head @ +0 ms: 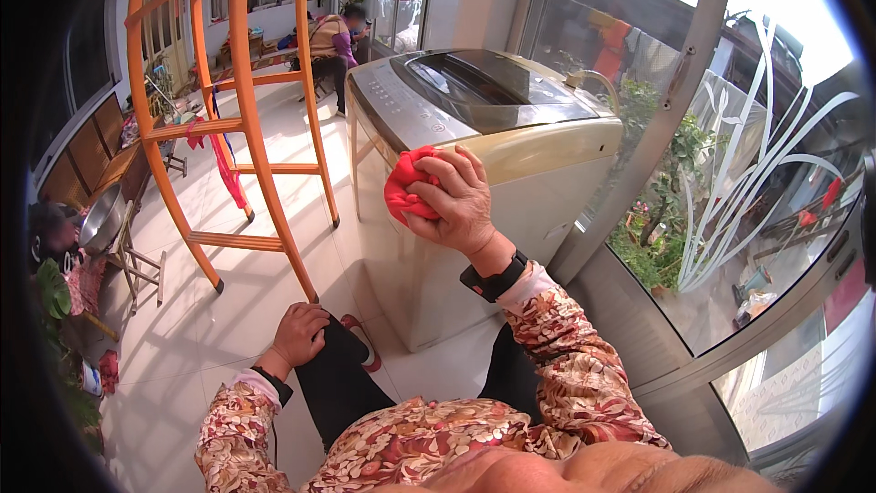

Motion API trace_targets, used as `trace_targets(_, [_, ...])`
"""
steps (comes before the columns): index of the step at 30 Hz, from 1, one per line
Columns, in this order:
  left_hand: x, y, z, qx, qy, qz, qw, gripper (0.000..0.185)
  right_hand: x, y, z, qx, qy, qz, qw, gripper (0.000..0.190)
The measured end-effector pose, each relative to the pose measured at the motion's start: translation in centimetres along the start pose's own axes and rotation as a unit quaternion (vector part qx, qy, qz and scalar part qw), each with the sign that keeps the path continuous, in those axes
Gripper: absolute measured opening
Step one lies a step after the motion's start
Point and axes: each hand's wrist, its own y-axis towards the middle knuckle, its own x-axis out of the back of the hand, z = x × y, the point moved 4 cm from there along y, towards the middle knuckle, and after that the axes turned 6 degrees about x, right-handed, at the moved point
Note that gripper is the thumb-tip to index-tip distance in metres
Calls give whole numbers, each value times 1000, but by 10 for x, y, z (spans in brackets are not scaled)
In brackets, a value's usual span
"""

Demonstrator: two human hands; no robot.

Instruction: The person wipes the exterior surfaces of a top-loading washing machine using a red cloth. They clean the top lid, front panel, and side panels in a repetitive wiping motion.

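Note:
My right hand grips a bunched red cloth at the upper front edge of a top-loading washing machine. Whether the cloth touches the casing is hard to tell. The machine's dark lid is down, and a control panel runs along its left side. Over my knee lies my left hand, holding nothing, its fingers loosely bent. A dark band circles each wrist.
An orange stepladder stands left of the machine, with a pink ribbon tied on. Behind it another person sits low. A metal basin rests on a folding stool at left. Glazed door panels border the right.

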Motion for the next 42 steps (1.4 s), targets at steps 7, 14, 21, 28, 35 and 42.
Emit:
trace_targets(7, [-35, 18, -45, 179, 102, 71, 976, 20, 43, 7, -49, -37, -9, -78, 996, 28])
trace_targets(14, [-155, 51, -142, 19, -127, 517, 846, 50, 96, -21, -127, -94, -20, -94, 991, 20])
trace_targets(21, [-227, 49, -167, -10, -88, 560, 824, 55, 148, -62, -215, -157, -71, -140, 975, 21])
trace_targets(28, [-268, 12, -144, 4, -3, 627, 779, 47, 185, -111, -303, -227, -96, -172, 954, 23])
trace_targets(35, [-271, 4, -175, -21, -41, 646, 762, 43, 205, -139, -356, -313, -45, -206, 926, 32])
trace_targets(42, [-276, 11, -191, -46, -58, 651, 756, 51, 213, -145, -374, -354, -19, -207, 912, 36])
